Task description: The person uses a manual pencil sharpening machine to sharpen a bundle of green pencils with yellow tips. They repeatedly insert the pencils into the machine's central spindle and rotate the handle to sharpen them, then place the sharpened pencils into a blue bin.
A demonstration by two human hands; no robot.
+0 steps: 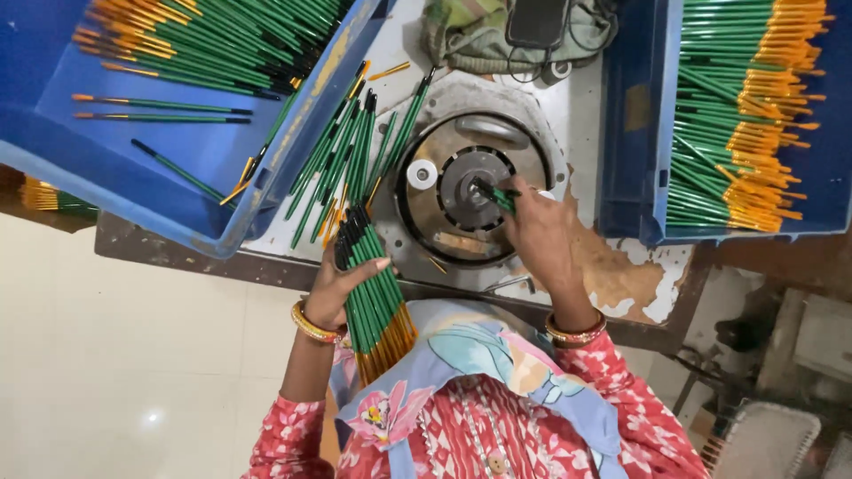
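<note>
My left hand (342, 286) grips a thick bundle of green pencils (377, 297) with black tips and orange ends, held upright against my lap at the bench edge. My right hand (543, 232) pinches a single green pencil (499, 195) and pushes its tip into the dark hub of a round metal machine (470, 191) set into the bench. More loose green pencils (346, 155) lie fanned on the bench just left of the machine.
A blue crate (133, 168) with green pencils sits tilted at upper left. Another blue crate (639, 133), packed with pencils, stands at right. A cloth bag and a dark device (537, 22) lie at the top. The worn white benchtop (621, 284) shows peeled patches.
</note>
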